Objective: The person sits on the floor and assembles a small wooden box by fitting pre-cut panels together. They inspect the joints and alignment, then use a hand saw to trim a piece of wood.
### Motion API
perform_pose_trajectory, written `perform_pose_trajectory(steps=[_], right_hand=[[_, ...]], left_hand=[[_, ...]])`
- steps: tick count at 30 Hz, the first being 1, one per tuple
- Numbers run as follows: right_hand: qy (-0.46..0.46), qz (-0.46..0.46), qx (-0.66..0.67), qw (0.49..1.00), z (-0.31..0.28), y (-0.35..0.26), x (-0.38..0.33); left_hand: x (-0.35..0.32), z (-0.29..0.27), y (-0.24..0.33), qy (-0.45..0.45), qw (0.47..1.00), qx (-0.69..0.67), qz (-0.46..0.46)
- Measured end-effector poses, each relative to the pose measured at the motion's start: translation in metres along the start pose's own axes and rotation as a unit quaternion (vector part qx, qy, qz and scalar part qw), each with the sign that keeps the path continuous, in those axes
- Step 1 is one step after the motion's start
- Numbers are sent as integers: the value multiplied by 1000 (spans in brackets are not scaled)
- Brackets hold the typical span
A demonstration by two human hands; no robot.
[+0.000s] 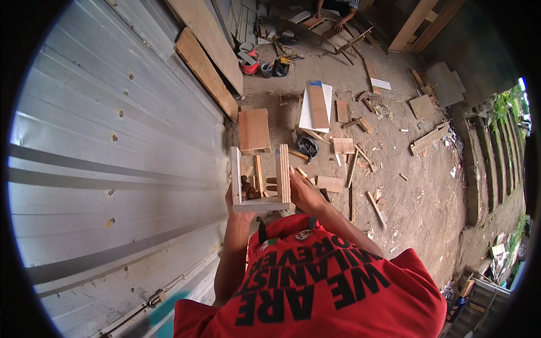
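Both hands hold a three-sided wooden frame, made of two upright boards joined by a cross board at the near end. My left hand is closed at its left side, with curled fingers showing inside the frame. Around the right board, whose edge shows plywood layers, my right hand is wrapped, fingertips on the inner face. Past the frame on the ground lie a hammer with a wooden handle and a black plastic bag. A narrow wood strip is visible between the two boards.
A corrugated metal wall runs along my left, with long boards leaning there. Ahead stands a wooden box-like piece. Offcuts litter the dirt floor to the right. Farther off, another person's hand is over some boards.
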State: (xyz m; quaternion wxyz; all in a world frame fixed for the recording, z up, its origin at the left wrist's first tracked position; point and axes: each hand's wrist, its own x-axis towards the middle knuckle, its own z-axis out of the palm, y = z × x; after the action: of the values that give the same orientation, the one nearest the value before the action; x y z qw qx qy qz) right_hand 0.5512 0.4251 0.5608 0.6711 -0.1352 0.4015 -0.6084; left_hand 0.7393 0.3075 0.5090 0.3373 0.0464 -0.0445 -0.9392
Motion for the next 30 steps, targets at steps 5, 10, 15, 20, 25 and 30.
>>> perform_pose_trajectory(steps=[5, 10, 15, 20, 25, 30], right_hand=[[42, -50, -76, 995, -14, -21, 37], [99, -108, -93, 985, -27, -74, 64], [125, -219, -184, 950, -43, -121, 110], [156, -211, -196, 945, -69, -195, 157], [181, -280, -268, 904, -110, -262, 202], [237, -282, -308, 877, -113, -309, 212]], left_hand=[[61, -19, 24, -26, 998, 54, -29], [127, 7, 29, 112, 829, 545, -61], [212, -7, 45, -26, 883, 468, -31], [325, 52, 34, 28, 847, 528, -55], [423, 96, 11, -10, 848, 525, -64], [469, 97, -5, -44, 836, 541, -76]])
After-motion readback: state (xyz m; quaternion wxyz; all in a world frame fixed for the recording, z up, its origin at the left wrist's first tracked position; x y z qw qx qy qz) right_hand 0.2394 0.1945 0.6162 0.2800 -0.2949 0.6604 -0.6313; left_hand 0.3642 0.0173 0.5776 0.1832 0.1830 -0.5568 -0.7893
